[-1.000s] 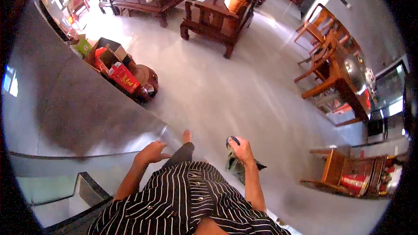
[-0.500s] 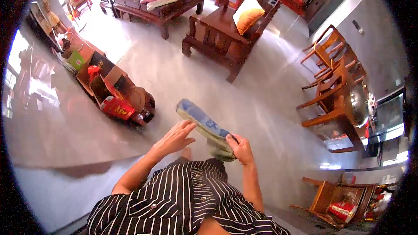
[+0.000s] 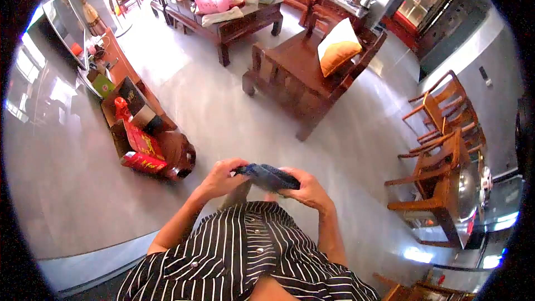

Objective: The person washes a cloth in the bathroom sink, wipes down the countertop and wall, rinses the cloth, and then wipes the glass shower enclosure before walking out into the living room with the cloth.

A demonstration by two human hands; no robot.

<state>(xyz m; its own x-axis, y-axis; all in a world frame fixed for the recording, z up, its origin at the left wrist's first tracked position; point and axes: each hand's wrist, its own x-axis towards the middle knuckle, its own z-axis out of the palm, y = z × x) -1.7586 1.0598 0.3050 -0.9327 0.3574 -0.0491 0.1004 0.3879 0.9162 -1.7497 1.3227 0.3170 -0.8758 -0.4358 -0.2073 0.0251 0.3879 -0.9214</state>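
Note:
A dark blue cloth item (image 3: 267, 176) is stretched between my two hands in front of my striped shirt. My left hand (image 3: 224, 178) pinches its left end, and my right hand (image 3: 305, 188) grips its right end with the thumb on top. A greenish-grey part (image 3: 238, 194) shows below, near my left hand; whether it belongs to the cloth is unclear. Part of a bare foot shows under the cloth.
Ahead stands a dark wooden armchair (image 3: 290, 78) with an orange and white cushion (image 3: 339, 49). Behind it is a low table (image 3: 234, 29) bearing a pink bag. Open boxes (image 3: 142, 145) lie at left. Wooden chairs (image 3: 440, 159) and a table stand at right.
My left hand has come to the cloth and taken hold of its left end. The cloth was hanging from my right hand, then swung up, and is now bunched between both hands. The view has shifted.

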